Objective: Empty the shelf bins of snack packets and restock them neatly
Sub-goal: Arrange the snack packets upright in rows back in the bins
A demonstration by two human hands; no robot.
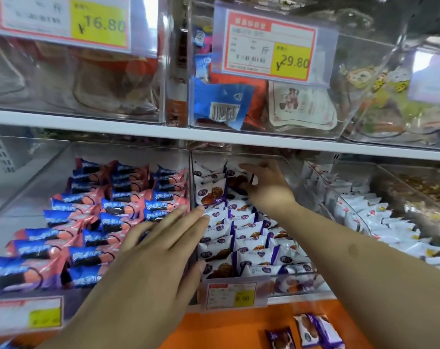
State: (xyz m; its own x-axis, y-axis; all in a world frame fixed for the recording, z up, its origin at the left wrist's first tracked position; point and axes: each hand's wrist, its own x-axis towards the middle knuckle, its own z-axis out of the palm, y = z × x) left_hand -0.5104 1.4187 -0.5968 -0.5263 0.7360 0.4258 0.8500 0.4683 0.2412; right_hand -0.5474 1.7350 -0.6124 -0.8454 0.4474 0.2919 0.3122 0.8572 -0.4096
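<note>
Here, white-and-purple snack packets (249,238) stand in neat rows; left hand (151,250) flat, right hand (264,187) pinching 1.

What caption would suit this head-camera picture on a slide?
Right hand reaches into the middle bin of white-and-purple packets; left hand rests open by its wall.

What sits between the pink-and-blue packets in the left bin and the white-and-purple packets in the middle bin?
In the head view, a clear plastic bin wall separates the pink-and-blue packets from the white-and-purple packets. The left hand reaches across it.
</note>
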